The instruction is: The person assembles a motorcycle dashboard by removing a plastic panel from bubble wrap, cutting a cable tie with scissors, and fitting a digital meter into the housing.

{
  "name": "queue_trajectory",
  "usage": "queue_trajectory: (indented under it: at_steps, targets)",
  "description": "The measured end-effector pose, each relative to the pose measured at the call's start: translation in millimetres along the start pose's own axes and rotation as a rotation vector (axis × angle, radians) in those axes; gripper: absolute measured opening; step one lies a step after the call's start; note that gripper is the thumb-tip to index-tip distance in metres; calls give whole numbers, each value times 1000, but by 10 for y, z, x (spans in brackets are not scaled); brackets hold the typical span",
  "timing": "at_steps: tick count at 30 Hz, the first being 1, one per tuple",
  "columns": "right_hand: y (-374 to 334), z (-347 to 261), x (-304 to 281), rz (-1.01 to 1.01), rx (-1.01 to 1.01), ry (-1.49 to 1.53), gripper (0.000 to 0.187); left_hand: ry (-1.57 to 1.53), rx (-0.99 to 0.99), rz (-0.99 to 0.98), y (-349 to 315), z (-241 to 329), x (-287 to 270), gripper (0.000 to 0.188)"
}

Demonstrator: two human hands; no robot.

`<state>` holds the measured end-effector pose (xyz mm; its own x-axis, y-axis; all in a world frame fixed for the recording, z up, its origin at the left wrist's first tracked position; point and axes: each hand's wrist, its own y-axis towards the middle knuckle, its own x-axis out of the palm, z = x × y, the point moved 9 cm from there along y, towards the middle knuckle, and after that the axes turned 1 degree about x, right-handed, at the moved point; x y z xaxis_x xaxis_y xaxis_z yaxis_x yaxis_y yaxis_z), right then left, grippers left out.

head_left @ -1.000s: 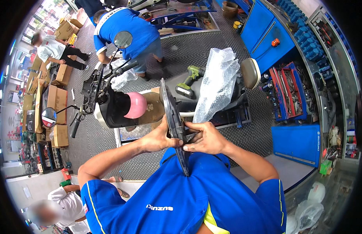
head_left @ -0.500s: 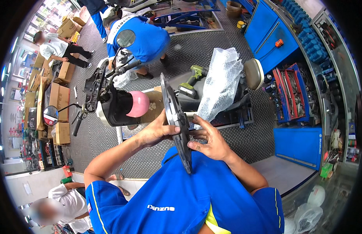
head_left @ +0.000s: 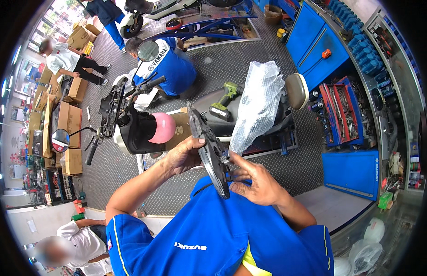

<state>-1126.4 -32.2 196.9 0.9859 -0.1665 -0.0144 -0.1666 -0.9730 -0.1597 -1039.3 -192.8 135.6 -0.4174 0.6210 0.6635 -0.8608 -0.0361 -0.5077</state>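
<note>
Two bare hands are at a dark, flat, elongated panel [head_left: 210, 154], which is held upright at a slant in front of the wearer's chest. The left hand [head_left: 182, 155] grips its left edge, thumb on the near side. The right hand [head_left: 261, 183] is half open, fingers bent, with the index fingertip at fittings on the panel's right face; whether it bears any of the weight cannot be determined.

Change noted: over the last second the panel has turned, exposing more of its fitted face, and the right thumb has come away from it. In my judgement, support now rests chiefly with the left hand, leaving the right free to work at the fittings.

Beyond the panel stands a scooter [head_left: 135, 132], with a green cordless drill [head_left: 228, 95] and bubble wrap [head_left: 257, 103] on its seat. Farther off, a co-worker [head_left: 179, 76] in blue has lowered into a crouch.
</note>
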Motion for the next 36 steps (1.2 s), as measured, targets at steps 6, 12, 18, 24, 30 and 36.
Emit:
queue_trajectory:
  at_steps: [6,12,18,24,30,36]
  targets:
    - [24,212,-11,100,118,92,86,26,23,-2,-47,59,33,68]
    - [138,320,0,91,106,82,85,57,40,-21,-9,60,36,69]
    - [405,535,118,-37,261,443,105,235,21,-49,57,56,151,86]
    - [660,349,75,-69,46,549,113,800,100,-80,33,208,370,125]
    - [633,495,-4,-16,188,777,104,1037,29,-95,-190,-31,235,136]
    - [673,477,-18,67,109,739,108,670,-110,-172,-271,-78,523,93]
